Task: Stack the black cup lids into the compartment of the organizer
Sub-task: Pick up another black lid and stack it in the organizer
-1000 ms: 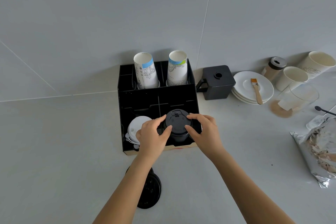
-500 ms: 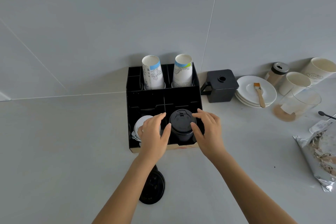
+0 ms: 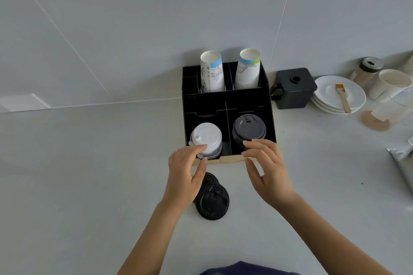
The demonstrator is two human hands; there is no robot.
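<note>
A stack of black cup lids (image 3: 249, 130) stands in the front right compartment of the black organizer (image 3: 228, 101). White lids (image 3: 206, 138) fill the front left compartment. More black lids (image 3: 212, 201) lie on the counter in front of the organizer, partly hidden by my left wrist. My left hand (image 3: 184, 176) hovers at the organizer's front edge with fingers apart, holding nothing. My right hand (image 3: 267, 169) is just in front of the black stack, fingers spread and empty, fingertips close to the stack's lower side.
Two patterned paper cups (image 3: 230, 71) stand upside down in the organizer's back slots. To the right sit a black square container (image 3: 293, 88), white saucers (image 3: 337, 96) with a brush (image 3: 343, 98), cream cups (image 3: 391, 82), a shaker jar (image 3: 367, 69) and a foil bag (image 3: 402, 158).
Both hands have let go of the black lid stack and pulled back toward me, leaving it in the front right compartment. The camera has tilted, so the organizer sits lower in view.
</note>
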